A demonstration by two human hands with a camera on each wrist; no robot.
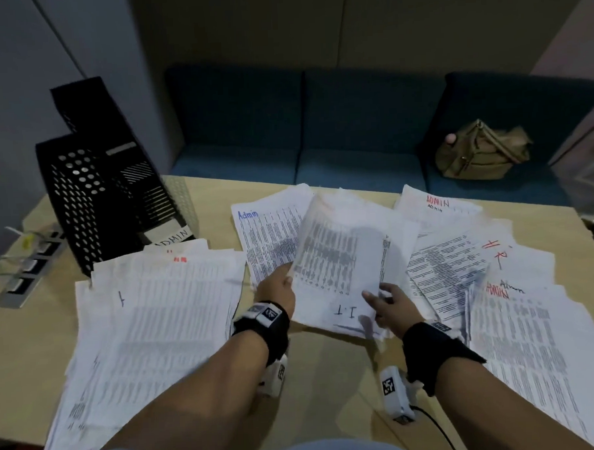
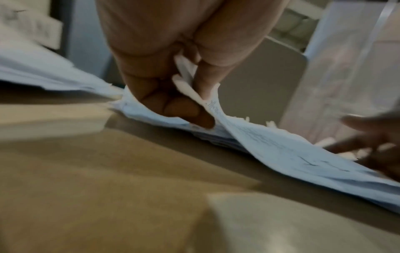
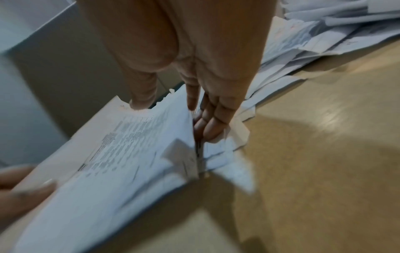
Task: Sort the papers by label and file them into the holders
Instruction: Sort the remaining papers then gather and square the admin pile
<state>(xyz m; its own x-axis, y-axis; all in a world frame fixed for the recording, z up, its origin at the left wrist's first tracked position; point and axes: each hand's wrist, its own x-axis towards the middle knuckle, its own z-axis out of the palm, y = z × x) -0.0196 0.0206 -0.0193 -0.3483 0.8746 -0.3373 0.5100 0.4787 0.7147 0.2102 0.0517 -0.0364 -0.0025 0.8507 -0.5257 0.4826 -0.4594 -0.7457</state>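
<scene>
- Sorting step in hand: left hand [image 1: 277, 287] pinches the left edge of the I.T-marked sheets [image 1: 341, 257], thumb on top.
- Right hand [image 1: 387, 302]: fingers straight, resting at the sheets' right edge.
- Sheets lie mid-table between both hands.
- Next, likely: carry them to a matching pile; black holders [image 1: 93, 199] stand far left.

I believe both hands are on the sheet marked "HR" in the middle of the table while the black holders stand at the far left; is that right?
Not quite: the sheet under the left hand and right hand is marked "I.T", not "HR", as the head view shows. The "HR" sheet lies further right, untouched. The black holders do stand at the far left.
</scene>
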